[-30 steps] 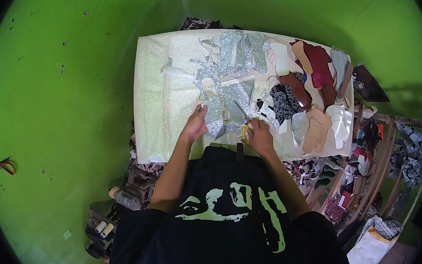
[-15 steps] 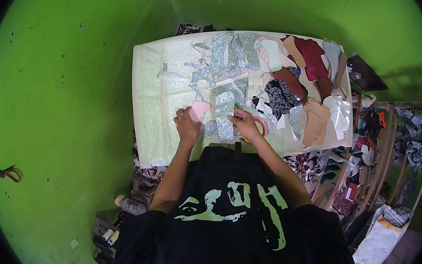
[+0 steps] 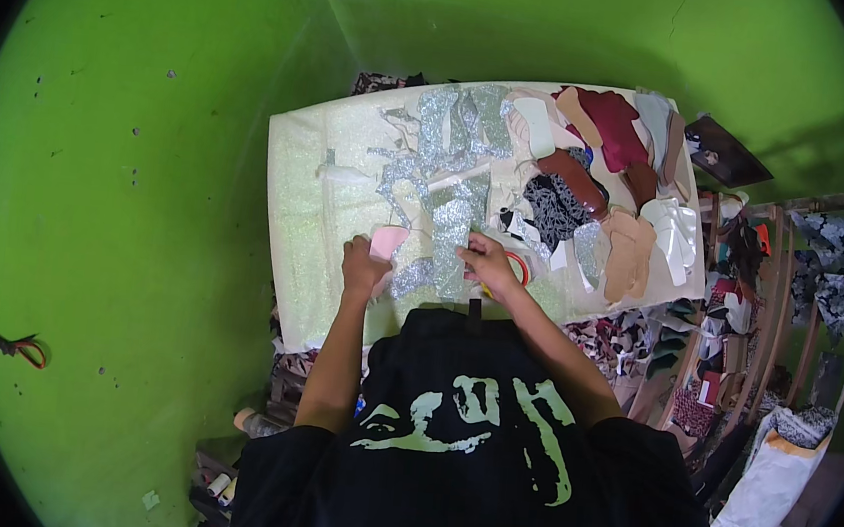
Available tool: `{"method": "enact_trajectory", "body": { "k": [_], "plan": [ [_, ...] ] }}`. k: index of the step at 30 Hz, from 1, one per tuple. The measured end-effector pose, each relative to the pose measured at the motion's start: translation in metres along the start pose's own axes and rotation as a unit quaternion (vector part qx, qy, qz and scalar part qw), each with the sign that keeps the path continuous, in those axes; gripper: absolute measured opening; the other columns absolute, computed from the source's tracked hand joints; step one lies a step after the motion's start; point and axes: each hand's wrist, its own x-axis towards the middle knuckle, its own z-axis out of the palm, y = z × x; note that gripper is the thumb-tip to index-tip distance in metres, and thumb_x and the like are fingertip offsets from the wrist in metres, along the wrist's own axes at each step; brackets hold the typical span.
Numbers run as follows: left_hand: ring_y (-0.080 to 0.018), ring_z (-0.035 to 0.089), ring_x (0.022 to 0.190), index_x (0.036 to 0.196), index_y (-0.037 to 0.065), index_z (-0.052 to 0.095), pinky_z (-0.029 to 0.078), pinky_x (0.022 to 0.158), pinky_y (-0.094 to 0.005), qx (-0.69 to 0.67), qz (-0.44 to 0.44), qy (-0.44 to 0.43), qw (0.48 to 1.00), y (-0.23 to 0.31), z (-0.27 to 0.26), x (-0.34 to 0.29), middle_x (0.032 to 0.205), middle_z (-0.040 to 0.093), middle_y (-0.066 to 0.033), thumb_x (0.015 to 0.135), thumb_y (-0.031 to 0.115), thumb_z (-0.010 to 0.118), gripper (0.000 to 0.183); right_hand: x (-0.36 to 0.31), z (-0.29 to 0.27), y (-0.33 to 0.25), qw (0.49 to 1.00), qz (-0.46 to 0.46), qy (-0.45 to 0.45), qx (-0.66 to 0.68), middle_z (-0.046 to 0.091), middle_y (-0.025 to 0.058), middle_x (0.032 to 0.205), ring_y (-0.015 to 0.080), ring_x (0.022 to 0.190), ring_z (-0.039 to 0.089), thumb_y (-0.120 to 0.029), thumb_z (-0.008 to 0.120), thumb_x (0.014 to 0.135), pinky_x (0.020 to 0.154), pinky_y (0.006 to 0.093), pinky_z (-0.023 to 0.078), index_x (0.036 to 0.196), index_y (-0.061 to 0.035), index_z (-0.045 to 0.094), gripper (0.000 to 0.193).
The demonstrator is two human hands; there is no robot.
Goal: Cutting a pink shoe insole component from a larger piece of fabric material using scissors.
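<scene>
My left hand [image 3: 362,267] is closed on the edge of a small pink cutout piece [image 3: 388,240], held just over the left-centre of the pale sheet. To its right, the fingers of my right hand [image 3: 488,262] pinch the right edge of a long silver glitter-fabric piece [image 3: 450,236]. A red and yellow ring-shaped thing [image 3: 525,264] lies against my right hand, partly hidden by it; I cannot tell its kind. More silver glitter scraps [image 3: 411,278] lie between the two hands.
The work surface has a pale glittery cover [image 3: 295,222]. Brown insole-shaped pieces [image 3: 626,256], dark red material [image 3: 609,129] and patterned black cloth [image 3: 554,210] crowd its right side. A slatted wooden rack [image 3: 776,294] with scraps stands at right; a green wall [image 3: 140,269] rises at left.
My left hand has shifted slightly left with the pink piece, away from the glitter fabric. My right hand stays at the glitter piece's edge. The whole view has moved a little.
</scene>
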Motion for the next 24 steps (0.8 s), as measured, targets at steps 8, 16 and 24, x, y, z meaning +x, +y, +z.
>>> {"method": "enact_trajectory", "body": {
  "k": [8, 16, 24],
  "plan": [
    [-0.0155, 0.069, 0.077, 0.101, 0.001, 0.072, 0.051, 0.069, -0.0292, -0.205, -0.033, -0.094, 0.974, 0.022, -0.060, -0.008, 0.083, 0.072, -0.0122, 0.087, 0.022, 0.072, 0.025, -0.004, 0.002, -0.001, 1.000, -0.023, -0.004, -0.001, 0.063, -0.0002, 0.098, 0.0088, 0.082, 0.059, -0.015, 0.069, 0.092, 0.068, 0.0270, 0.053, 0.117, -0.0070, 0.061, 0.027],
    [-0.0065, 0.056, 0.067, 0.088, 0.001, 0.067, 0.047, 0.064, -0.0228, -0.450, 0.051, -0.187, 0.872, 0.092, -0.065, -0.031, 0.076, 0.063, -0.0004, 0.085, 0.015, 0.078, 0.018, -0.010, 0.013, -0.014, 0.996, -0.068, -0.046, -0.028, 0.067, 0.0059, 0.104, 0.0108, 0.084, 0.062, -0.018, 0.070, 0.092, 0.064, 0.0264, 0.055, 0.120, 0.0006, 0.059, 0.035],
    [-0.0094, 0.056, 0.070, 0.123, 0.001, 0.061, 0.050, 0.066, -0.0242, -0.442, 0.057, -0.064, 0.893, 0.107, -0.049, -0.039, 0.097, 0.063, -0.0059, 0.077, 0.012, 0.084, 0.052, -0.023, 0.017, -0.025, 0.991, -0.084, -0.081, 0.060, 0.065, 0.0005, 0.101, 0.0073, 0.085, 0.060, -0.019, 0.062, 0.098, 0.069, 0.0237, 0.051, 0.119, -0.0044, 0.059, 0.026]
  ]
}}
